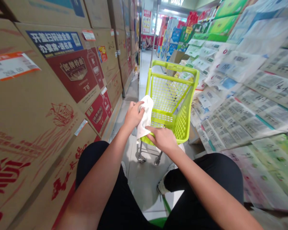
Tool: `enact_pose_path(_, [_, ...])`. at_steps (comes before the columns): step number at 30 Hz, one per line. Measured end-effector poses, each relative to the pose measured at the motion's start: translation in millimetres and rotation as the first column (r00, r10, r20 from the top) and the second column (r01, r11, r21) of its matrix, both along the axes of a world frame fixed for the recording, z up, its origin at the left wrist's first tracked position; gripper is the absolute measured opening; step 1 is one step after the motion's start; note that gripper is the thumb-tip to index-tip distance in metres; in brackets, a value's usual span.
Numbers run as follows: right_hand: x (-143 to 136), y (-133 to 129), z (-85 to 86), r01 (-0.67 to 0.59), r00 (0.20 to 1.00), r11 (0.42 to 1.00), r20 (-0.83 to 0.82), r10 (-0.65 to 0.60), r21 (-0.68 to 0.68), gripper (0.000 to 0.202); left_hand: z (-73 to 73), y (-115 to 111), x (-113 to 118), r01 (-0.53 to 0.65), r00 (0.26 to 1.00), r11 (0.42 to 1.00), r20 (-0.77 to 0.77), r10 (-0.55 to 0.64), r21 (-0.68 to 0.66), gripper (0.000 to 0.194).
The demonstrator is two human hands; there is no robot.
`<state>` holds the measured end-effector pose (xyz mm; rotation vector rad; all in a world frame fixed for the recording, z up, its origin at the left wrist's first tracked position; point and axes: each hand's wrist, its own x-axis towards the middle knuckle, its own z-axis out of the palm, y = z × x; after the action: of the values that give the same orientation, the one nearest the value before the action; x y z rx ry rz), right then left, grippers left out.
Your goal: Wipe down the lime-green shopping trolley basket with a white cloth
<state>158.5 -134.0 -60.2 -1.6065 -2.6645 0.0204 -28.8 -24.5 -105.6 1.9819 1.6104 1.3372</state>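
Bare forearms (98, 182), both hands (133, 114) on crumpled white cloth (146, 118)

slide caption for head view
Left hand grips, right hand touches a white cloth at a green cart beside stacked cartons.

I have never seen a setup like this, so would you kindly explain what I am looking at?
There is no machine here: these are a person's own bare hands, seen in one picture from a camera worn on the head, looking forward and down. The left hand holds a white cloth against the side of a lime-green shopping cart. The right hand is at the cloth's lower edge, by the cart's near rim; how firmly it grips is hard to tell. The cart stands on a tiled floor, with cardboard boxes stacked on the left and wrapped packs piled on the right.
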Motion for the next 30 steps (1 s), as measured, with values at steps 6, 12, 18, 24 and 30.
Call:
enact_pose_path(6, [-3.3, -3.9, -1.0, -0.081, 0.951, 0.997, -0.3, 0.072, -0.016, 0.043, 7.8, -9.7, -2.3, -0.016, 0.999, 1.0, -0.046, 0.016, 0.005, 0.039])
enact_pose_path(12, [16.6, 9.5, -0.8, -0.104, 0.696, 0.986, -0.699, 0.163, 0.127, 0.038, 28.7, -26.0, -10.0, -0.054, 0.999, 0.997, 0.003, 0.054, 0.059, 0.032])
enact_pose_path(18, [101.2, 12.8, 41.5, -0.053, 0.685, 0.997, -0.724, 0.079, 0.058, 0.036, 58.7, -60.4, -16.3, 0.202, 0.973, 0.975, 0.135, -0.188, -0.095, 0.037])
enact_pose_path(24, [132.6, -7.2, 50.7, -0.015, 0.78, 1.0, -0.625, 0.009, -0.004, 0.037, 35.6, -48.8, -1.6, -0.051, 0.995, 0.999, 0.085, 0.049, 0.017, 0.038])
enact_pose_path(30, [26.6, -17.2, 14.3, -0.079, 0.961, 0.996, -0.26, 0.089, 0.052, 0.046, 4.3, -12.1, 31.0, 0.281, 0.829, 0.869, 0.56, -0.006, -0.407, 0.066])
